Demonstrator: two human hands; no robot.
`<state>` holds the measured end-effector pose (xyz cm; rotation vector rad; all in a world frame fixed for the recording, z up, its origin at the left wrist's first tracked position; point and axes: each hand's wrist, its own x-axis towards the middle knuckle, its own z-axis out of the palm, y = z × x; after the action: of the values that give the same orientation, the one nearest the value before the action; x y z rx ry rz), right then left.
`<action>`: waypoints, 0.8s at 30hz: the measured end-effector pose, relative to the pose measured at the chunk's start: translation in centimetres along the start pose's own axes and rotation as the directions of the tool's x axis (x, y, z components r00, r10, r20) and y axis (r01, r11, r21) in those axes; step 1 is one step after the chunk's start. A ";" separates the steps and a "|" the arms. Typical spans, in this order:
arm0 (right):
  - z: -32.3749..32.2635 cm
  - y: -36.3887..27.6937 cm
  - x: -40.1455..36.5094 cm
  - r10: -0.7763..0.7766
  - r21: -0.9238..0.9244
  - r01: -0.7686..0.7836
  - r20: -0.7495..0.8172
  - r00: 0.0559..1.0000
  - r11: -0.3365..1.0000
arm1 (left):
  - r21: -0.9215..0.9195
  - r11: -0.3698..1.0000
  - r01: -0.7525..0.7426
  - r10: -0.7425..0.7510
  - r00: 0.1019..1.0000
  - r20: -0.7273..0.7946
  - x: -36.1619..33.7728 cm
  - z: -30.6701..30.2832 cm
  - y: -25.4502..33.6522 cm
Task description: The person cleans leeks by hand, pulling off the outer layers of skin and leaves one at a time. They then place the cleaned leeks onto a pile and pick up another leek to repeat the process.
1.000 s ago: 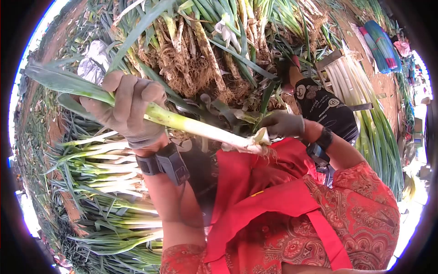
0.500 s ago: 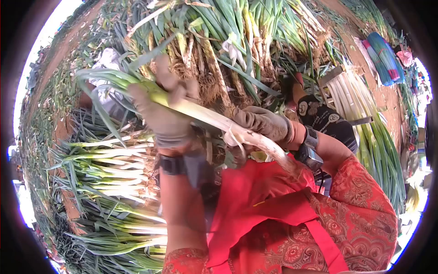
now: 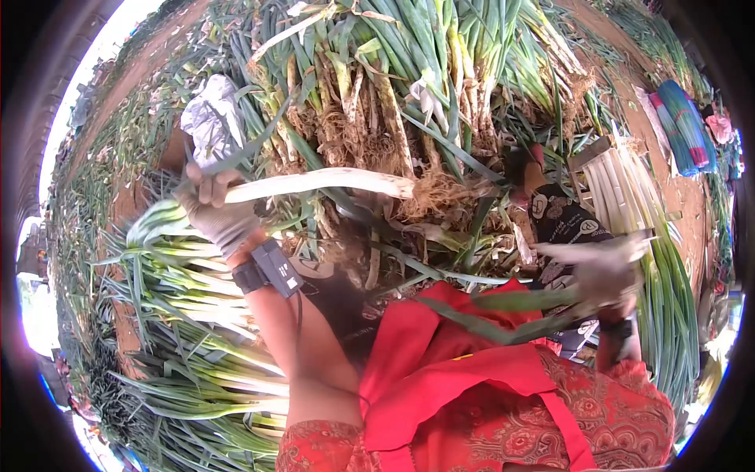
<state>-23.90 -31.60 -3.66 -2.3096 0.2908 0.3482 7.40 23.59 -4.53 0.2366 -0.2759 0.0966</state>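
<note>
My left hand (image 3: 214, 211), in a light glove, is closed round a long green onion (image 3: 322, 182). Its white stalk points right and ends in a tangle of brown roots (image 3: 436, 194). Green leaves hang behind that hand, over the row of laid-out onions (image 3: 208, 271). Out to the right, my gloved right hand (image 3: 607, 277) is blurred but grips stripped onion leaves (image 3: 523, 300), which trail left across my red apron (image 3: 456, 377). A pale strip of the same peel sticks up above its fingers.
Unpeeled onions with soil on their roots (image 3: 377, 118) stand heaped ahead of me. To the right, white-stalked onions (image 3: 621, 185) lie in a wooden frame (image 3: 590, 151). A white bag (image 3: 212, 118) is at the left, and a wrapped bundle (image 3: 680, 130) lies far right.
My hands have moved apart. The right one has pulled leaves off the onion and swung right; the left has carried the onion left, and its stalk now looks cleaner and whiter.
</note>
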 end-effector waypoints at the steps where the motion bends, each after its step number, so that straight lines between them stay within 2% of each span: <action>1: -0.9 0.3 -0.3 -0.214 -0.409 0.119 -0.195 0.957 0.905 | 0.065 0.996 -0.064 0.067 0.997 -0.049 -0.7 0.2 0.1; 2: -1.1 0.7 0.1 -0.548 -0.702 0.247 -0.240 0.802 0.669 | 0.132 0.984 -0.119 0.132 0.987 -0.094 -1.2 0.5 0.1; 3: -0.7 -0.1 1.4 -0.757 -0.850 0.283 -0.188 0.626 0.445 | 0.130 0.985 -0.117 0.123 0.992 -0.037 -1.4 0.0 -0.1; 4: 0.8 -2.0 3.4 -0.802 -0.880 0.305 -0.129 0.583 0.364 | 0.129 0.985 -0.114 0.112 0.993 0.023 -1.4 -0.4 -0.3; 5: 2.4 -7.3 6.0 -0.485 -0.639 0.341 -0.058 0.873 0.690 | 0.204 0.973 -0.109 0.105 0.994 0.027 -1.9 0.2 -0.8; 8: 6.5 -9.8 9.4 -0.496 -0.742 0.317 -0.024 0.868 0.591 | 0.326 0.922 -0.208 0.241 0.968 -0.064 -3.7 3.7 -2.7; 9: 6.7 -11.4 9.8 -0.482 -0.528 0.351 -0.130 0.866 0.773 | 0.406 0.885 -0.229 0.297 0.948 -0.114 -4.6 5.3 -3.2; 10: 7.1 -13.0 10.0 -0.431 -0.267 0.371 -0.222 0.874 0.889 | 0.458 0.855 -0.243 0.333 0.934 -0.128 -5.7 6.8 -3.5; 12: 7.5 -17.0 10.0 -0.557 -0.174 0.530 -0.313 0.769 0.830 | 0.551 0.793 -0.259 0.394 0.908 -0.141 -7.9 8.9 -4.1; 13: 8.0 -18.6 10.3 -0.607 -0.136 0.605 -0.367 0.705 0.785 | 0.604 0.754 -0.258 0.391 0.915 -0.097 -9.3 9.1 -4.1; 14: 8.7 -19.7 10.7 -0.666 -0.207 0.644 -0.388 0.637 0.737 | 0.662 0.713 -0.230 0.429 0.890 -0.153 -10.9 9.7 -4.6; 16: 10.0 -21.2 11.5 -0.774 -0.357 0.695 -0.406 0.487 0.624 | 0.765 0.597 -0.240 0.311 0.949 0.055 -13.4 9.7 -4.6; 17: 11.0 -21.4 12.0 -0.790 -0.355 0.718 -0.413 0.453 0.598 | 0.862 0.477 -0.171 0.287 0.957 0.031 -14.8 9.7 -4.7; 19: 12.1 -21.8 12.3 -0.807 -0.424 0.693 -0.399 0.435 0.583 | 0.977 0.214 0.001 0.256 0.965 -0.057 -18.2 9.0 -3.9; 20: 12.4 -21.8 12.5 -0.816 -0.458 0.679 -0.393 0.424 0.574 | 0.987 0.149 0.054 0.234 0.968 -0.088 -19.3 8.8 -3.2; 21: 12.9 -21.7 12.9 -0.824 -0.493 0.663 -0.403 0.399 0.563 | 0.966 0.204 0.161 0.221 0.953 -0.205 -20.5 8.9 -2.9; 22: 13.1 -21.7 12.9 -0.821 -0.527 0.631 -0.386 0.420 0.570 | 0.929 0.255 0.266 0.202 0.925 -0.321 -21.5 9.1 -2.7; 24: 13.6 -21.8 12.9 -0.816 -0.593 0.566 -0.348 0.461 0.573 | 0.932 0.236 0.276 0.185 0.928 -0.322 -23.0 8.4 -2.4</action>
<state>-7.20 -8.21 -2.56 -2.6312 -0.5449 -0.8706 -16.50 17.81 -3.69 1.5369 0.2487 0.2534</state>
